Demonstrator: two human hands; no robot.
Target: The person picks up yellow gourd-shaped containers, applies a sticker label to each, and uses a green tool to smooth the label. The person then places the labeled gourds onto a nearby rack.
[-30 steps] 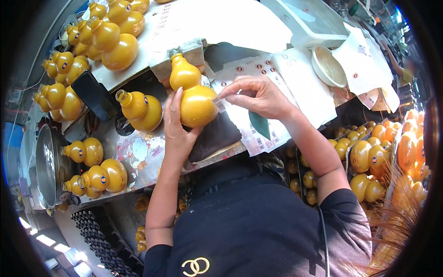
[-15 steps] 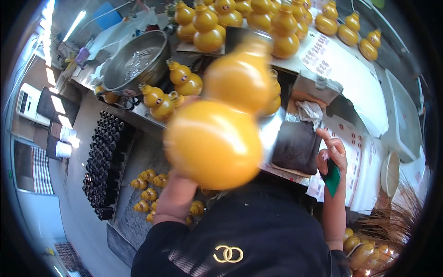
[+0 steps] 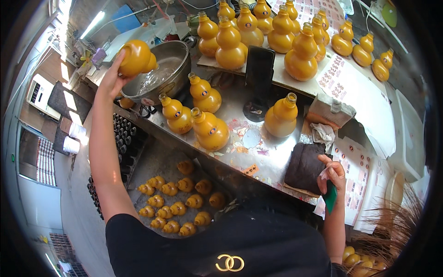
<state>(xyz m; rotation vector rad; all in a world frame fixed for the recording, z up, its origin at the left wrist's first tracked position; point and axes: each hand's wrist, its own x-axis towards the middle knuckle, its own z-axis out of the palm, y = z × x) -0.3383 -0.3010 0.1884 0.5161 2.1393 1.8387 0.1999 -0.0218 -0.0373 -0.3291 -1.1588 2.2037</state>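
Note:
My left hand [image 3: 110, 83], arm stretched out to the far left, is closed round a yellow gourd-shaped bottle [image 3: 134, 57]. That bottle is tipped over, its smaller bulb toward a metal basin [image 3: 179, 69] with clear liquid or film inside. My right hand [image 3: 338, 175] grips a flat green scraper [image 3: 330, 197] against the palm, beside a dark folded cloth pad [image 3: 302, 168]. A small pinkish bit shows at its fingers; I cannot tell what it is. Several bottles with small round labels [image 3: 210, 129] stand on the metal bench, and one more bottle [image 3: 281, 116] is by the phone.
A phone [image 3: 259, 68] on a round stand rises mid-bench. Behind it, a raised board carries several yellow bottles [image 3: 229, 46]. Label sheets [image 3: 353, 184] lie at the right, near a grey box [image 3: 331, 111] and bristles [image 3: 392, 226]. More bottles [image 3: 177, 207] cover the floor area below.
My left hand has carried the bottle from close in front of me out to the far left, by the basin. My right hand keeps the scraper, shifted slightly down in the picture.

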